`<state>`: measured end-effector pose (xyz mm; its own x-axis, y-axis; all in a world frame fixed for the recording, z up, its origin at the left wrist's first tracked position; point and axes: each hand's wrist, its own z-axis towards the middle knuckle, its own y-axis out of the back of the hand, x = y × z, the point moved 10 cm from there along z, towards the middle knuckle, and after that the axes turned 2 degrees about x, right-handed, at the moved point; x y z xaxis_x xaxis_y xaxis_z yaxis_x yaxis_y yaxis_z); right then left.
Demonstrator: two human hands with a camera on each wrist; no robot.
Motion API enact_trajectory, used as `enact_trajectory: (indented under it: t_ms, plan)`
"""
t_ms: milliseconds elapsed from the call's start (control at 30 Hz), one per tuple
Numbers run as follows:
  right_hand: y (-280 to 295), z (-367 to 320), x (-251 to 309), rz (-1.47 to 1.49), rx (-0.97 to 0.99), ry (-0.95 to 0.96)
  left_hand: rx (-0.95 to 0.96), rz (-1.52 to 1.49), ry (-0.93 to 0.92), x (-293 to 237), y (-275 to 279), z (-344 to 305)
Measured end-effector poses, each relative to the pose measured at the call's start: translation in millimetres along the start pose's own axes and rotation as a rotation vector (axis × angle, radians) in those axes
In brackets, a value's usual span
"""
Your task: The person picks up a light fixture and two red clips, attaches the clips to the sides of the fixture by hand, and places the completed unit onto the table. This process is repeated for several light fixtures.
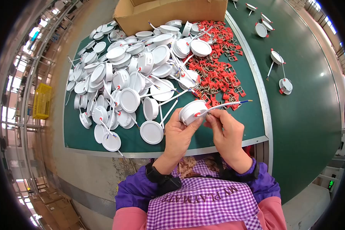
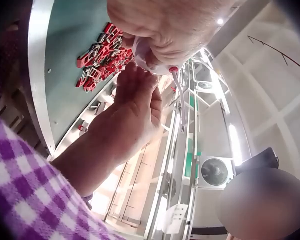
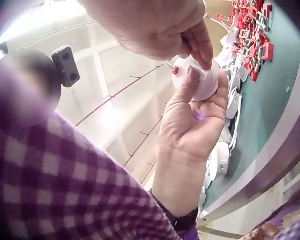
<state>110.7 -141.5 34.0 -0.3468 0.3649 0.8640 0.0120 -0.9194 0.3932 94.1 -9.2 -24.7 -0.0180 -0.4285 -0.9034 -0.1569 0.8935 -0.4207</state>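
My left hand [image 1: 178,134] grips a round white downlight [image 1: 188,114] by its rim, thumb on its back. A white cable [image 1: 227,104] runs from a red grommet on the downlight and points right, ending in coloured wire tips. My right hand [image 1: 229,132] pinches with thumb and fingertips at the downlight's right edge, beneath the cable; what lies between the fingertips is hidden. In the right wrist view, the right fingers press over the white body [image 3: 206,86] while the left hand [image 3: 187,125] cups it from below. The left wrist view shows both hands meeting at the downlight [image 2: 146,56].
A large heap of white downlights [image 1: 120,78] with cables covers the left of the green table. Red spring clips [image 1: 220,78] lie piled beside it. A cardboard box [image 1: 172,12] stands behind. On the right, a green belt [image 1: 303,126] carries several downlights with red clips.
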Motion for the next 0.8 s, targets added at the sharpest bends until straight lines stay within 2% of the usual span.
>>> enact_trajectory:
  t_ms: [200,267,367,400,633,700,767,800]
  plan:
    - [-5.2,1.0,-22.2,0.218,0.06,-0.148,0.021,-0.005,0.001,-3.5,2.8,-3.3]
    - [-11.3,-1.4,-37.2,0.415,0.122,-0.3,0.049,-0.022,0.055,-1.0,2.3,-2.9]
    - [-5.6,4.7,-35.7,0.508,0.155,-0.421,0.087,-0.03,0.033,-11.1,-3.8,-1.9]
    - [-8.9,5.9,-34.8,0.52,0.245,-0.433,0.087,-0.033,0.032,-13.8,-5.7,-1.7]
    - [-9.6,12.8,-35.0,0.575,0.229,-0.419,0.109,-0.035,0.099,-12.7,-9.3,0.7]
    - [-21.1,5.4,-45.4,0.625,0.414,-0.547,0.11,-0.015,0.118,-13.9,-4.4,0.9]
    - [-19.7,2.5,-54.3,0.582,0.44,-0.531,0.134,0.007,0.12,-21.0,-1.1,6.5]
    - [-14.3,6.6,-56.2,0.335,0.446,-0.379,0.16,0.05,0.115,-24.8,3.9,8.3]
